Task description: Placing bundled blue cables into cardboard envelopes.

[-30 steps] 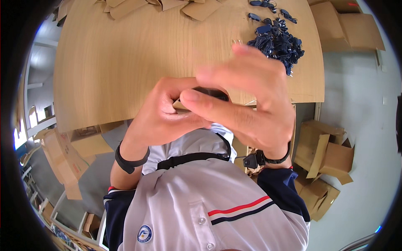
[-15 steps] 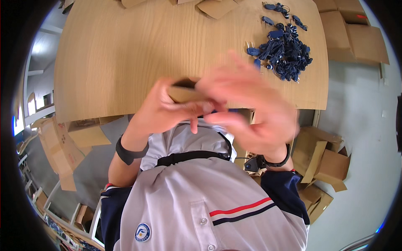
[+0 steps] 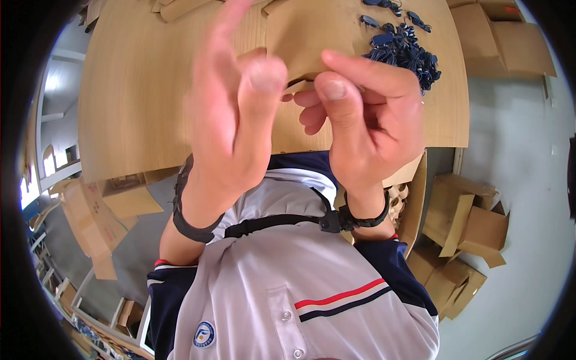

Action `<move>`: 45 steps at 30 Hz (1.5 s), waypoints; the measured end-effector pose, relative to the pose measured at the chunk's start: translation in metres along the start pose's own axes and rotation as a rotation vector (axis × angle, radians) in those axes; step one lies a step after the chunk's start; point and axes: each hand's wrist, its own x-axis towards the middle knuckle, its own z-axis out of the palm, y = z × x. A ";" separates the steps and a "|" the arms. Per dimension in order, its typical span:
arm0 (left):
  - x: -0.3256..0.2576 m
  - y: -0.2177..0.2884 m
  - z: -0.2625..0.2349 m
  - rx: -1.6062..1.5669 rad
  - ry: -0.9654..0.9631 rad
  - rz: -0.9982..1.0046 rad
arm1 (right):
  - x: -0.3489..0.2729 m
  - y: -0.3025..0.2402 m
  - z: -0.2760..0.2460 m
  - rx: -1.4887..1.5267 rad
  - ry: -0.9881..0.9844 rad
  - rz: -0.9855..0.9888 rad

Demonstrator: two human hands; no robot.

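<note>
Over the near part of the table, my left hand [image 3: 234, 114] is raised with its index finger stretched out and thumb upright; motion smears it. My right hand [image 3: 378, 114] is closed, thumb and fingers bent together at the near edge of a folded piece of brown cardboard [image 3: 309, 42]. That cardboard lies beyond and between both hands, with a dark gap showing at its near edge. My left thumb is beside its left side, but whether it touches is hidden. Right of the cardboard sits a heap of dark blue plugs with black cords [image 3: 402, 54].
More brown cardboard [image 3: 180, 7] lies at the far edge of the wooden table [image 3: 132, 108]. Open cartons stand on the floor at right [image 3: 468, 222] and left [image 3: 90, 216]. A carton with shredded-looking brown filling [image 3: 397, 207] is close by my right forearm.
My left hand has risen and turned, its index finger now pointing away. My right hand has shifted right and curled its fingers. The cardboard has moved farther from me and shows a broader face.
</note>
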 end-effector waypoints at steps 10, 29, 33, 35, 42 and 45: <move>-0.005 -0.008 0.002 0.254 0.104 0.488 | 0.007 -0.007 0.003 0.013 0.029 -0.163; -0.024 0.004 -0.024 0.435 -0.146 0.481 | 0.020 -0.022 0.006 0.821 0.009 0.793; 0.005 0.022 -0.038 0.343 -0.207 0.398 | 0.019 -0.035 -0.007 0.723 -0.356 0.759; 0.028 0.030 -0.045 0.432 -0.276 0.546 | 0.017 -0.032 -0.008 0.696 -0.420 0.726; 0.038 0.056 -0.056 0.548 -0.612 0.445 | 0.015 -0.038 -0.014 0.706 -0.533 0.801; 0.039 0.057 -0.058 0.553 -0.746 0.474 | 0.013 -0.041 -0.017 0.687 -0.562 0.751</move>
